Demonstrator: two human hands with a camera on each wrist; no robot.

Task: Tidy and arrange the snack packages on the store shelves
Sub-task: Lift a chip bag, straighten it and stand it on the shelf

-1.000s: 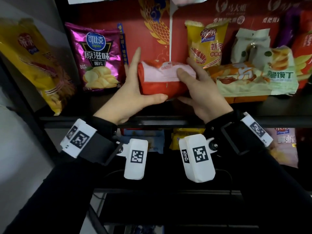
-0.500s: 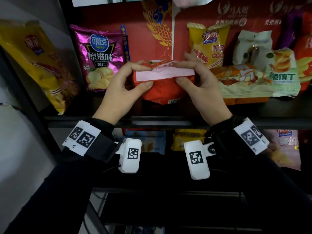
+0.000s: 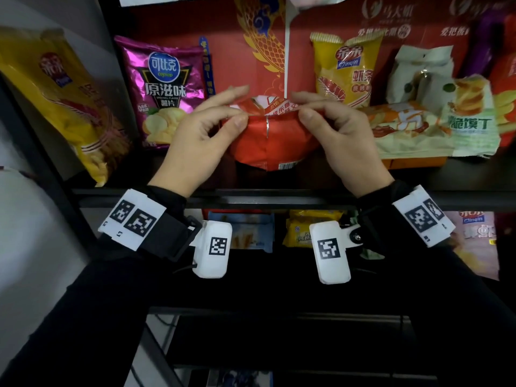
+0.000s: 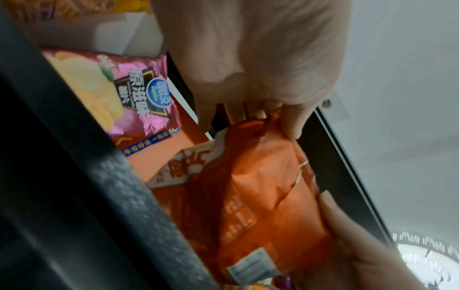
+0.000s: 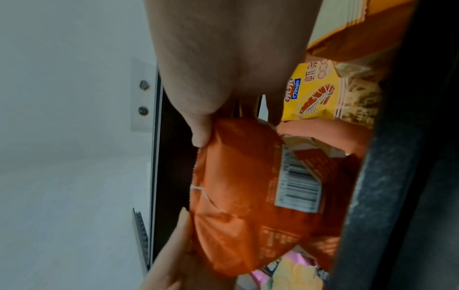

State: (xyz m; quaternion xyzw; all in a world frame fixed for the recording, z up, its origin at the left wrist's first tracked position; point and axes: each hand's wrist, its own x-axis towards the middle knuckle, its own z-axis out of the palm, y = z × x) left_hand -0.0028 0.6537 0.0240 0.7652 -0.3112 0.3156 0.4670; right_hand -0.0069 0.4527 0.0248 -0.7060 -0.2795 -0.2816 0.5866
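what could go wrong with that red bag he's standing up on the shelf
Both the left hand and right hand pinch only the top edge of the red foil snack bag; once released it may flop forward off the black shelf edge. It faces backwards, barcode out. It could also nudge the purple foil chip bag beside it.

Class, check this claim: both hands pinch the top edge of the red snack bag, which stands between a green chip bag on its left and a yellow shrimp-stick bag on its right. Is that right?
One detail is wrong: the chip bag on the left is purple, not green, as the head view shows. The rest holds: the left hand and right hand pinch the red snack bag at its top edge, with the yellow shrimp-stick bag on its right.
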